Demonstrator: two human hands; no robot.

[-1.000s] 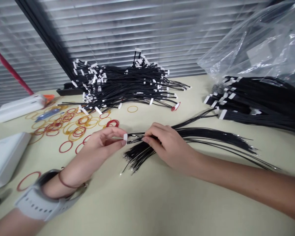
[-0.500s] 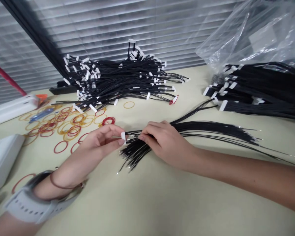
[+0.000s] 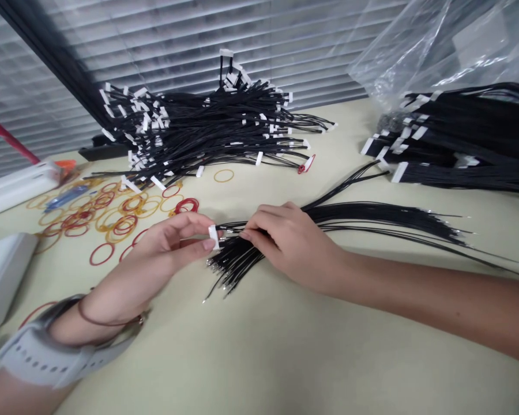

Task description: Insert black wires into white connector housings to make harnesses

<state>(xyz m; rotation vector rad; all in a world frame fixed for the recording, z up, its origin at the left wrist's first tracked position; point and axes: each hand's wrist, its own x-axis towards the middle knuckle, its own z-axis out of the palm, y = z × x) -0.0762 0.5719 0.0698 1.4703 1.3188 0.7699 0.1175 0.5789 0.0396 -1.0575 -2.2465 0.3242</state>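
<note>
Between the thumb and fingers of my left hand (image 3: 168,245) is a small white connector (image 3: 214,237), pinched at its edges. Black wires run from the connector's right side toward my right hand (image 3: 288,236). That hand is closed over a bundle of thin black wires (image 3: 372,216), pressing close to the connector. Loose wire ends with small metal terminals (image 3: 227,276) fan out below and left of my right fingers. To the right, the rest of the bundle trails across the table. My right fingertips partly hide the wires they grip.
A heap of black cables with white connectors (image 3: 207,127) lies at the back. Red and yellow rubber bands (image 3: 112,213) are scattered on the left beside a white box (image 3: 4,276). More cables (image 3: 471,138) lie at right under a clear plastic bag (image 3: 415,52).
The view has shifted slightly. My left hand still pinches the connector, which now looks a little more tilted. My right hand keeps its grip on the wires.
</note>
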